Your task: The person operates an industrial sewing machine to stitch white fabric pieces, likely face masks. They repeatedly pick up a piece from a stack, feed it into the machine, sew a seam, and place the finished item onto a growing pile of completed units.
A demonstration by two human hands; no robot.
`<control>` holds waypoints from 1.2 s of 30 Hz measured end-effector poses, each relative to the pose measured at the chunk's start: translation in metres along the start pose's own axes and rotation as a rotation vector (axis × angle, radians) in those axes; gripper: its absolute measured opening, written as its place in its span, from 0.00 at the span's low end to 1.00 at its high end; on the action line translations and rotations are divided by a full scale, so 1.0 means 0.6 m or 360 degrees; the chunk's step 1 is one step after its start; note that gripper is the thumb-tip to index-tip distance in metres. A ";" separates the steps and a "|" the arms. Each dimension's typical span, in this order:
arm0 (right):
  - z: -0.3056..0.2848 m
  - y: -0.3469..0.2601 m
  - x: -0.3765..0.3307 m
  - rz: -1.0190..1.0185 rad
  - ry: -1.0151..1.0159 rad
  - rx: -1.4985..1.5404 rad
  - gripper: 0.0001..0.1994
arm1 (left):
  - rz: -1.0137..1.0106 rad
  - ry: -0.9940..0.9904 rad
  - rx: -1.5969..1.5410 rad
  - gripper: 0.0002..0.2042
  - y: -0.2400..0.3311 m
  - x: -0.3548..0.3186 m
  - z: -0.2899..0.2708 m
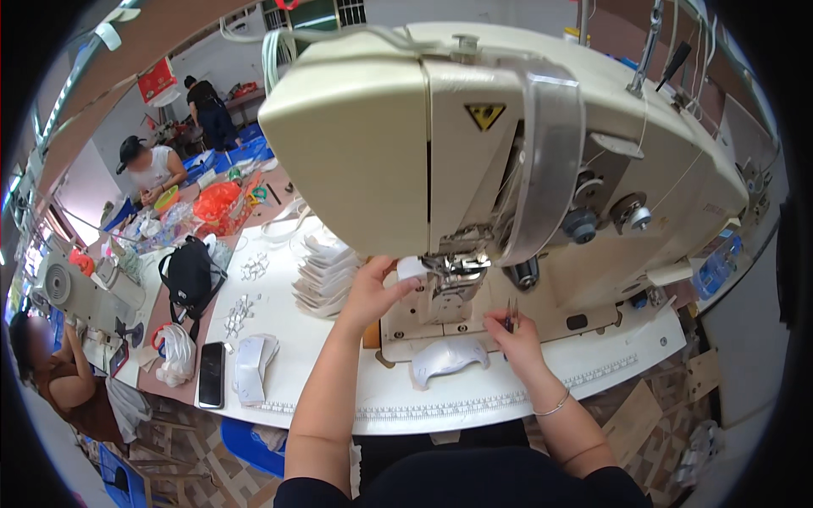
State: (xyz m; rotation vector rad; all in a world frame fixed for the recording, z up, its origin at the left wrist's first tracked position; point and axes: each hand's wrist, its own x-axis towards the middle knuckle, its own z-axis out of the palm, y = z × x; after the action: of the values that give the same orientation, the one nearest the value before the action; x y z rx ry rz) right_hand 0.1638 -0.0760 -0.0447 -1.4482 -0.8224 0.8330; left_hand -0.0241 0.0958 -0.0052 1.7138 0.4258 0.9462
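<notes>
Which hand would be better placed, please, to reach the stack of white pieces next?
Probably the left hand: it is closer to the stack of white pieces, though it touches a white cloth at the sewing machine. The right hand is farther off and holds a small pointed tool.

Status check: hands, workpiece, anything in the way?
Left hand at white piece by presser. Right hand gripping pointed tool. Curved piece lies nearby, not blocking hands.

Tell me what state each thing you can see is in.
Left hand: touching a white piece at the sewing machine
Right hand: gripping a pointed tool
Pointed tool: tips apart
Curved white piece: loose, unheld
White stack: overlapping, uneven
Phone: face up, screen dark
Black backpack: set down, straps loose
</notes>
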 end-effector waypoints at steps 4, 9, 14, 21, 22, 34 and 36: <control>-0.011 0.024 -0.008 0.0036 -0.0180 -0.0437 0.19 | -0.0131 0.0107 -0.0125 0.20 0.001 -0.009 -0.005; 0.005 0.026 -0.013 -0.0284 -0.0459 -0.0825 0.27 | 0.0160 0.0412 0.0618 0.22 0.048 -0.040 -0.006; 0.008 0.006 -0.024 -0.0573 -0.0450 -0.1064 0.23 | 0.0428 0.1483 0.1886 0.24 0.075 -0.171 -0.082; 0.021 0.018 -0.021 -0.0995 -0.0234 -0.0982 0.12 | -0.0794 0.1405 0.2159 0.32 0.024 -0.346 -0.185; 0.027 0.009 -0.022 -0.1131 -0.0170 -0.1013 0.12 | -0.0729 0.1439 0.2239 0.34 0.036 -0.334 -0.172; 0.049 -0.089 -0.055 -0.2107 -0.0185 -0.1163 0.16 | -0.0397 0.0008 -0.0272 0.15 0.079 -0.158 0.089; 0.039 -0.093 -0.051 -0.1809 -0.0052 -0.0881 0.17 | -0.0430 0.0040 -0.0402 0.14 0.078 -0.151 0.089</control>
State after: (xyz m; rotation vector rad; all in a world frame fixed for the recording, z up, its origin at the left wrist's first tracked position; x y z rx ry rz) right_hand 0.1275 -0.0890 0.0111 -1.1195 -1.7353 -0.2649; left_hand -0.0472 -0.0166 -0.0023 1.3778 0.5166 0.7888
